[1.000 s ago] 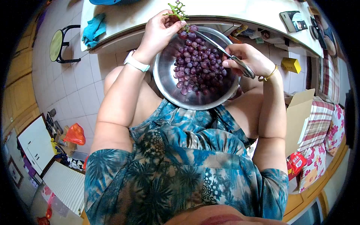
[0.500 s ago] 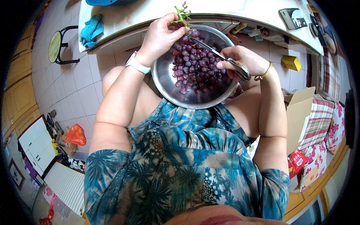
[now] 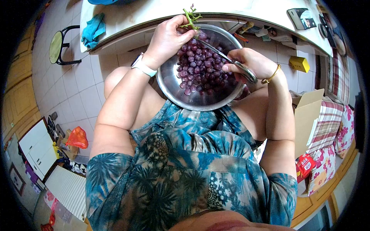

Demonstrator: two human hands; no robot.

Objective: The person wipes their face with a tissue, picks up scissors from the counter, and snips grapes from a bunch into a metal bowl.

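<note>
My left hand (image 3: 171, 36) pinches a green grape stem (image 3: 190, 18) above the far rim of a steel bowl (image 3: 169, 86). Most of the stem's upper part is bare of fruit. Purple grapes (image 3: 198, 69) fill the middle of the bowl, which rests on my lap. In my right hand (image 3: 256, 63), at the bowl's right side, is a pair of scissors (image 3: 246, 72). Their blades point up and left over the grapes, with the tips close below my left fingers. Whether the tips touch the stem I cannot make out.
A white table (image 3: 154, 13) runs beyond the bowl, with a blue cloth (image 3: 93, 30) at its left end and a dark boxed item (image 3: 301, 18) at its right. A stool (image 3: 57, 47) stands left. A yellow box (image 3: 299, 64) and an open carton (image 3: 308, 119) are on the right.
My left hand and the stem have shifted slightly to the right. My right hand with the scissors stays nearly in place.
</note>
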